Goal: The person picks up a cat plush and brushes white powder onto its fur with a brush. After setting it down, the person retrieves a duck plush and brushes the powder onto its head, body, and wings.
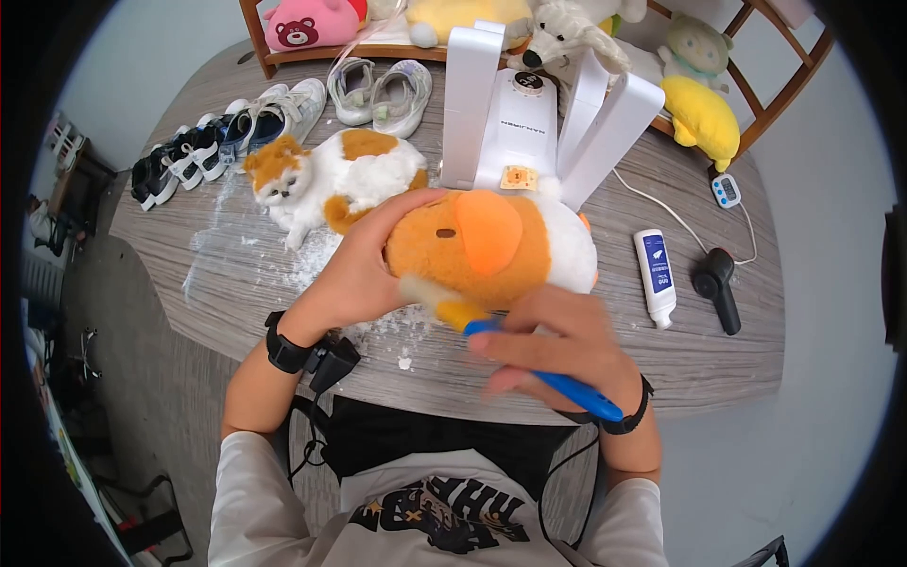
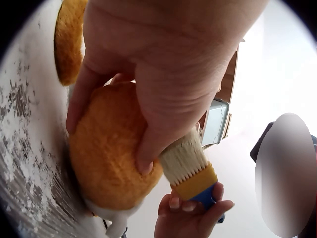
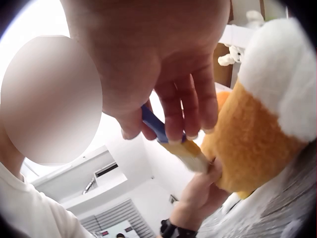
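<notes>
An orange-and-white plush toy [image 1: 529, 250] with a big orange flap lies on its side over the table. My left hand [image 1: 351, 274] grips its orange end, thumb on the near side and fingers on the far side. Between the thumb and fingers of my right hand [image 1: 572, 345] is a brush [image 1: 455, 312] with a blue handle, yellow band and pale bristles. The bristles [image 2: 184, 157] are right at the plush by my left thumb in the left wrist view. Behind my left hand lies a white-and-orange plush cat [image 1: 326, 180].
White powder [image 1: 404, 363] is scattered over the wood-grain table. A white device [image 1: 515, 123] with upright arms stands behind the toy. To the right are a white tube [image 1: 654, 279], a black handheld device [image 1: 716, 283] and a small timer [image 1: 726, 190]. Several shoes [image 1: 203, 146] line the left back.
</notes>
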Tool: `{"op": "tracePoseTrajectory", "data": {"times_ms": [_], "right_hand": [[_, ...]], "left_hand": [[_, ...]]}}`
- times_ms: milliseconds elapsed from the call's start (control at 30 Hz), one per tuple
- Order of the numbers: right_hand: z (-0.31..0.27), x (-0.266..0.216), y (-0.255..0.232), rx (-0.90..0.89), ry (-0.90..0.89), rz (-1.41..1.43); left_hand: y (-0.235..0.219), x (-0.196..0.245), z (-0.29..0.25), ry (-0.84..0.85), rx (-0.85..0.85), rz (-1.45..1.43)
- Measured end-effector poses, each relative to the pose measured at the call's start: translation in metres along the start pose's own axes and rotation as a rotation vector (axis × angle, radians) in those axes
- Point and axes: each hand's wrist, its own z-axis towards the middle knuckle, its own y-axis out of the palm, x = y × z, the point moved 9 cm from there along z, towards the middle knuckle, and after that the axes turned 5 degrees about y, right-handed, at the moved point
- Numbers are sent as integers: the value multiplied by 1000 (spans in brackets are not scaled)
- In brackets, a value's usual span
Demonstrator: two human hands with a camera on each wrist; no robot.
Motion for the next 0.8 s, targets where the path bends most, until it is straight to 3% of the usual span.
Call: {"op": "tracePoseTrajectory", "data": {"times_ms": [133,200,333,500,567,733,800], "right_hand": [[10,-7,-15,123,17,-128],[11,-11,-2,41,-81,-144],[0,-5,6,-89,-35,-76],[0,8,-30,133,98,-61],[-4,13,-37,137,125,-110],[-50,47,-103,697,363,-141],[-45,39,-93,698,363,17]], "left_hand": [[0,5,-1,17,-22,46],[-2,2,0,-8,-13,17],[-10,3,-1,0,-21,75],[-15,-19,-2,-152,-27,-166],[-15,-22,-2,-179,-36,-183],[-12,-28,-5,-274,-26,-281],[-13,-27,-5,-257,-16,-239]]}}
